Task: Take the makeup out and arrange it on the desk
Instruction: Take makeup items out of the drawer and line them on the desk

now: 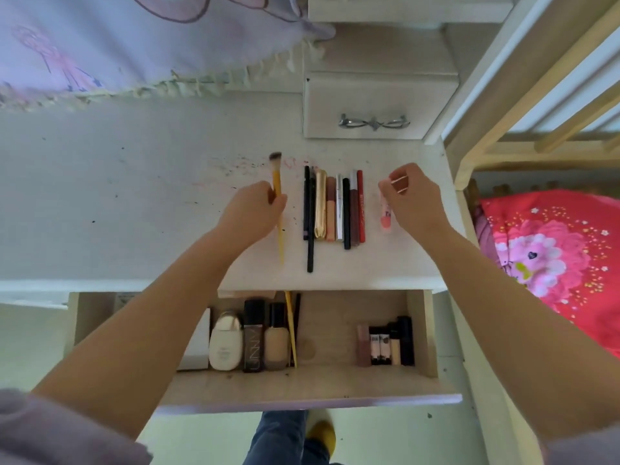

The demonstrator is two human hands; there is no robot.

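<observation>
A pale desk (134, 196), speckled with small dark and pink marks, is seen from above, with a small closed drawer unit (375, 105) standing at its back. Below the desk edge an open drawer (335, 384) is pulled out; in it three bottles (250, 338) are laid side by side at the left, with a yellow stick and a dark one just beside them, and a cluster of small tubes (385, 344) is set at the right.

On the desk a row of makeup sticks and tubes (332, 206) is laid out side by side, touching or nearly so, a long black pencil (310, 223) reaching nearest the desk edge.

A yellow-handled brush (277, 182) is gripped by the left hand (253, 213) just left of the row, its bristles pointing away from the person and its handle tip pointing toward the desk edge. A pink tube (385, 213) lies just right of the row, and its far end is pinched by the curled fingers of the right hand (412, 199); whether the tube rests fully on the desk cannot be told.
</observation>
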